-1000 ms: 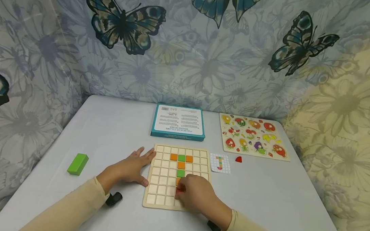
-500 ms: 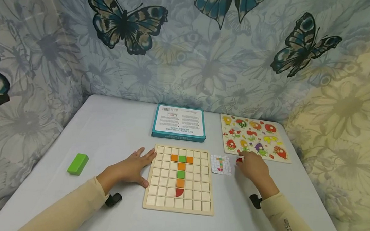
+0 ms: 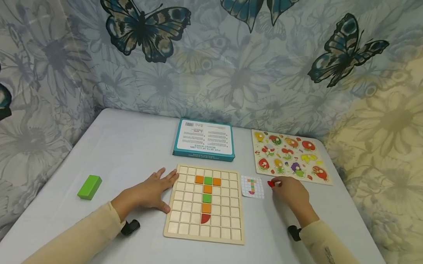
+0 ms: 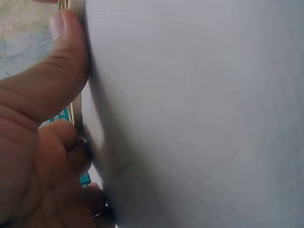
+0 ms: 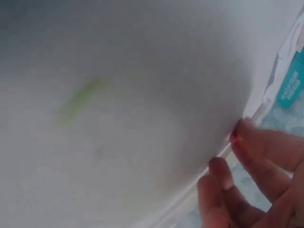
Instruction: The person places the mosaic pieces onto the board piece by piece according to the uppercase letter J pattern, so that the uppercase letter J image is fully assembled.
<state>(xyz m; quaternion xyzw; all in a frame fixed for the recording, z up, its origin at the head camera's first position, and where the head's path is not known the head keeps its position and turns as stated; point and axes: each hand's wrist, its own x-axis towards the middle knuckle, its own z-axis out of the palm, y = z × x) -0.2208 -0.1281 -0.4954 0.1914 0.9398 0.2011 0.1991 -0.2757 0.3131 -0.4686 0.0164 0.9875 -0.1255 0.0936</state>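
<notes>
My right hand (image 3: 292, 193) pinches a small red quarter-round tile (image 3: 270, 183) to the right of the pattern card (image 3: 252, 187). In the right wrist view a bit of red shows at the fingertips (image 5: 244, 130). My left hand (image 3: 150, 191) rests with spread fingers against the left edge of the wooden grid board (image 3: 225, 236); the left wrist view shows its thumb (image 4: 71, 47) along that edge. On the board lie an orange tile (image 3: 207, 189), a green tile (image 3: 207, 198) and several others in a T shape. A red quarter-round tile (image 3: 205, 218) sits at the bottom of its stem.
A green block (image 3: 89, 187) lies at the far left. Behind the board is a teal-edged box (image 3: 204, 137), and a fruit-picture board (image 3: 292, 156) lies at the back right. A patterned cloth (image 3: 213, 70) hangs behind the table (image 3: 137, 141).
My right hand has left the grid board, where the red tile now shows uncovered, and moved right to the other red tile, which it now pinches. The left hand stays put.
</notes>
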